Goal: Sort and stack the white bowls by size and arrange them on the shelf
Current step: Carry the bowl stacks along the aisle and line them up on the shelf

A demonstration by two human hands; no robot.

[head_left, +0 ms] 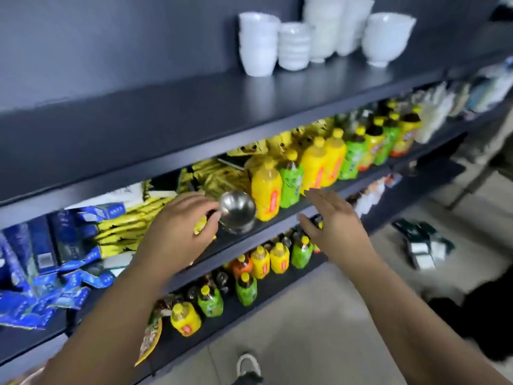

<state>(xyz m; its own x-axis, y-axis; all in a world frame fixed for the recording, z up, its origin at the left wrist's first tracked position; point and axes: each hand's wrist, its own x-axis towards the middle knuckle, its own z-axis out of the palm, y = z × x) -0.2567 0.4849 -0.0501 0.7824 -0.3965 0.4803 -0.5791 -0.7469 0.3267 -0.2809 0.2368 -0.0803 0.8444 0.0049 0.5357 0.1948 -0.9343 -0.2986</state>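
White bowls stand at the back right of the dark top shelf (166, 101). From left to right there is a stack of cup-like bowls (258, 45), a lower stack of small bowls (294, 47), a tall stack (324, 26) with another behind it (356, 23), and a single large bowl (387, 37). Both hands are down at the middle shelf, well below the white bowls. My left hand (180, 232) has its curled fingers and thumb at the left rim of a tilted steel bowl (238, 212). My right hand (333, 226) hovers flat to the right of that bowl, fingers straight, holding nothing.
The middle shelf holds blue packets (55, 245), yellow packets (125, 226) and yellow and green drink bottles (291, 182). More bottles (261, 262) fill the bottom shelf. Boxes (422, 245) lie on the floor at the right. My shoe (248, 365) is by the shelf base.
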